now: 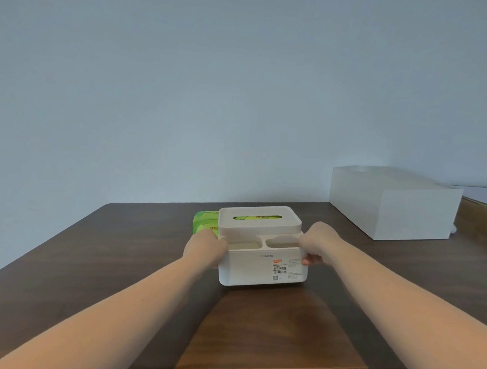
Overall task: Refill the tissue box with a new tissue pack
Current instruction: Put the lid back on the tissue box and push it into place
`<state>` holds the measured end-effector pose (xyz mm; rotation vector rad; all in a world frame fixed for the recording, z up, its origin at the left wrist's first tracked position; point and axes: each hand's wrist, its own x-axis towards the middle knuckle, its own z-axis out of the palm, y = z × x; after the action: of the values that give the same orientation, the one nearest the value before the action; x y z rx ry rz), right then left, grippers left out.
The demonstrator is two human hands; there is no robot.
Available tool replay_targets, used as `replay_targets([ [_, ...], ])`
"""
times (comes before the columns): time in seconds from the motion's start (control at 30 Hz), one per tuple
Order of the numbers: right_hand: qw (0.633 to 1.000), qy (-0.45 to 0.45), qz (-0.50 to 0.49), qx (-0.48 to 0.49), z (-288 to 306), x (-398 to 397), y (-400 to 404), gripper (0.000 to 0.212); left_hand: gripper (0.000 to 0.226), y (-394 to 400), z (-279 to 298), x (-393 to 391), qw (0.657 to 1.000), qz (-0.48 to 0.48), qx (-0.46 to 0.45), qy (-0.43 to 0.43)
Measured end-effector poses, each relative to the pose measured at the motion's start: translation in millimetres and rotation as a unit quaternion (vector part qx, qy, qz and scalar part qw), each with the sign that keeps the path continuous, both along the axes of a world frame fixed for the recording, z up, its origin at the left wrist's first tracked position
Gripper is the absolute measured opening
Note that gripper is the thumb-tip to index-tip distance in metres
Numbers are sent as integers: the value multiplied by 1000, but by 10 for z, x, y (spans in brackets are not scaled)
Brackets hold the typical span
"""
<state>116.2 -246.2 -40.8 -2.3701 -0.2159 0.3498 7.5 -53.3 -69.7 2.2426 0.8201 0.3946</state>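
A white plastic tissue box [256, 271] stands on the dark wooden table [94, 261], with two open compartments along its front and a label on its front wall. Its white lid [258, 227] sits on top, and green packaging shows through the lid's oval slot. A green tissue pack [204, 223] lies behind the box's left side, mostly hidden. My left hand [206, 248] grips the box's left side. Gripping the right side is my right hand [316, 244], fingers curled around the wall.
A large white rectangular box [394, 207] stands at the back right of the table. Past it on the far right is a lighter wooden surface [480, 219] with papers. A plain wall rises behind the table.
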Motion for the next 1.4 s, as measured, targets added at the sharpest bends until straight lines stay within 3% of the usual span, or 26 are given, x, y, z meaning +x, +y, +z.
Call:
replay_targets([
  [0.17,997,12,-60,47,-53,371,-218,21,42,-237,5,412,999,-23,46,-9],
  [0.53,982,14,-149,118,-135,1468,-543,26,33,-560,-26,1761,997,-65,50,-4],
  [0.7,983,-16,-168,78,-112,1919,-468,29,38,-504,-106,2361,997,-70,38,-5],
  [0.9,984,-53,-166,30,-115,2412,-292,13,37,-353,-111,2952,997,-67,38,-15],
  [1.13,978,-86,-176,-66,-30,2664,-185,24,39,-338,-110,3294,997,-68,35,-26],
  [1.4,963,-100,-236,87,-122,2814,-146,27,37,-376,-114,3398,997,-53,4,-55],
])
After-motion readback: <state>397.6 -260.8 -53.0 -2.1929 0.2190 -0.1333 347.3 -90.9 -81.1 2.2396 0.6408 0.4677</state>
